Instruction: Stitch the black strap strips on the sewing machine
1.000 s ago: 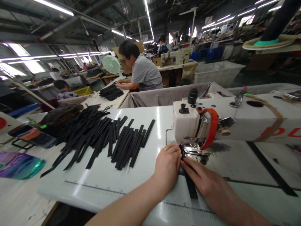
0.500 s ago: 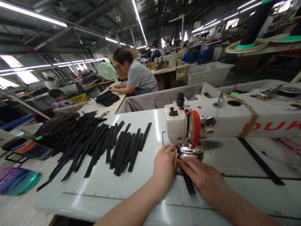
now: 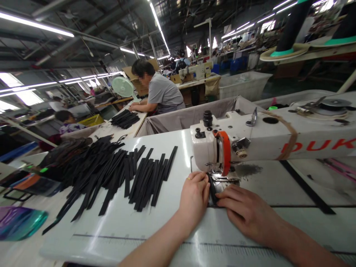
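Observation:
A short black fabric strip (image 3: 213,192) lies under the head of a white sewing machine (image 3: 201,146), close by its metal presser foot (image 3: 221,178). My left hand (image 3: 194,196) has its fingers pressed together along the strip's left side, just left of the foot. From the right, my right hand (image 3: 246,209) holds the strip's near part with bunched fingertips. The fingers hide some of the strip, and the needle cannot be made out. An orange guard (image 3: 226,152) hangs in front of the needle area.
Many loose black strips (image 3: 144,181) are heaped left on the machine table (image 3: 111,243). Another black strip (image 3: 307,187) lies under the machine arm. A purple-green container (image 3: 23,222) stands far left. A person in grey (image 3: 165,92) works beyond a cloth-lined bin (image 3: 191,115).
The strip's near end, which stuck out toward me between my hands, has drawn in closer to the foot. My right hand has shifted slightly away from my left. The view has tilted a little.

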Demonstrator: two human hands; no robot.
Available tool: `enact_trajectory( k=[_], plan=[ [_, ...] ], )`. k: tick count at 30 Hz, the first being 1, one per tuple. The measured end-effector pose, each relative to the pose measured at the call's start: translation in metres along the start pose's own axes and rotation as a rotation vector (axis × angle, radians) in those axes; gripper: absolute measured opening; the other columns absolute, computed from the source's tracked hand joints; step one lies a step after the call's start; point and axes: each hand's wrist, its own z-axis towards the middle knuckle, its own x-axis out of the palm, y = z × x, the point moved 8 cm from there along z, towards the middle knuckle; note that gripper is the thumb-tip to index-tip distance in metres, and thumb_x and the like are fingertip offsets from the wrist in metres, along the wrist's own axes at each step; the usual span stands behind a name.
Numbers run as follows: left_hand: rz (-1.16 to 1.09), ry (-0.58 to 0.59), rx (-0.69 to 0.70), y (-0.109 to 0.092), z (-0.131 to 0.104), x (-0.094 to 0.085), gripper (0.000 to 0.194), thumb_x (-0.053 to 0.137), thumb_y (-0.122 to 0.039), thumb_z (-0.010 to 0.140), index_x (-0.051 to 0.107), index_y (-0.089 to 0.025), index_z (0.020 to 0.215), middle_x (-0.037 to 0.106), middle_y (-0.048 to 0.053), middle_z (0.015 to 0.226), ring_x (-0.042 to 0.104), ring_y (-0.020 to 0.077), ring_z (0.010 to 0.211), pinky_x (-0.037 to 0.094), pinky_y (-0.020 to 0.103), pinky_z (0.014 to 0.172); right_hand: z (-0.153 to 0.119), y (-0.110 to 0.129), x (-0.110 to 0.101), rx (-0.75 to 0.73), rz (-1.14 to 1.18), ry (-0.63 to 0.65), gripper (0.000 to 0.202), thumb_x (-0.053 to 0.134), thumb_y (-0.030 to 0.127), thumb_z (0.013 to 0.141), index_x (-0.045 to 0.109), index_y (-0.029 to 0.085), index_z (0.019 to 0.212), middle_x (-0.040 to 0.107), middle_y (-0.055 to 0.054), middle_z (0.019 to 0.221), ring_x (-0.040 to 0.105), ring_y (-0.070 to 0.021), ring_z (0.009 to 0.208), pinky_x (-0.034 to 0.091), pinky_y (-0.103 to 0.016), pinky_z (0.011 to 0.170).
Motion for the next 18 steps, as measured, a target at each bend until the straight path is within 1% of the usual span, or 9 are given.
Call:
enact_trajectory(
  k=[4,6,9,12,15,18],
  plan=[
    [-0.002,0.0,0.001,-0.001,0.0,-0.001,0.021,0.048,-0.01,0.093,0.066,-0.017,0.085,0.068,0.008,0.104,0.058,0.0232,0.103,0.051,0.041,0.093,0.0,-0.007,0.004,-0.002,-0.075,0.006,0.03,0.048,0.007,0.087,0.068,0.019,0.105,0.07,-0.006,0.104,0.062,-0.0211,0.097,0.051,-0.04,0.092],
    [-0.004,-0.007,0.001,-0.002,0.0,-0.001,0.02,0.048,-0.011,0.093,0.066,-0.017,0.087,0.068,0.008,0.106,0.058,0.0235,0.104,0.051,0.042,0.093,0.001,-0.012,0.007,0.007,-0.112,0.019,0.031,0.05,0.007,0.086,0.068,0.019,0.108,0.068,-0.007,0.107,0.061,-0.0219,0.099,0.051,-0.041,0.092],
    [-0.002,-0.014,0.001,-0.002,0.0,-0.001,0.019,0.049,-0.011,0.093,0.067,-0.016,0.093,0.069,0.009,0.108,0.058,0.0244,0.105,0.051,0.042,0.094,0.003,-0.017,0.009,0.031,-0.172,0.038,0.033,0.051,0.008,0.087,0.067,0.018,0.113,0.067,-0.008,0.105,0.062,-0.0224,0.094,0.053,-0.04,0.083],
    [0.009,-0.01,0.007,-0.002,0.0,-0.001,0.017,0.05,-0.011,0.092,0.067,-0.015,0.092,0.069,0.009,0.106,0.058,0.0247,0.103,0.052,0.042,0.093,0.006,-0.018,0.012,0.044,-0.239,0.054,0.034,0.05,0.009,0.089,0.063,0.016,0.119,0.066,-0.009,0.1,0.061,-0.0228,0.086,0.053,-0.038,0.075],
    [0.024,-0.003,0.015,-0.003,0.0,0.001,0.017,0.05,-0.01,0.092,0.067,-0.015,0.089,0.069,0.009,0.106,0.058,0.0248,0.103,0.052,0.042,0.092,0.008,-0.018,0.014,0.051,-0.292,0.051,0.034,0.05,0.009,0.089,0.062,0.013,0.12,0.066,-0.009,0.096,0.06,-0.023,0.081,0.052,-0.038,0.071],
    [0.04,-0.002,0.015,-0.003,0.0,0.002,0.017,0.051,-0.009,0.091,0.067,-0.014,0.09,0.069,0.009,0.108,0.057,0.0253,0.104,0.051,0.043,0.093,0.008,-0.02,0.016,0.068,-0.314,0.046,0.034,0.049,0.009,0.088,0.061,0.013,0.12,0.065,-0.008,0.093,0.06,-0.0227,0.078,0.052,-0.037,0.069]
  ],
)
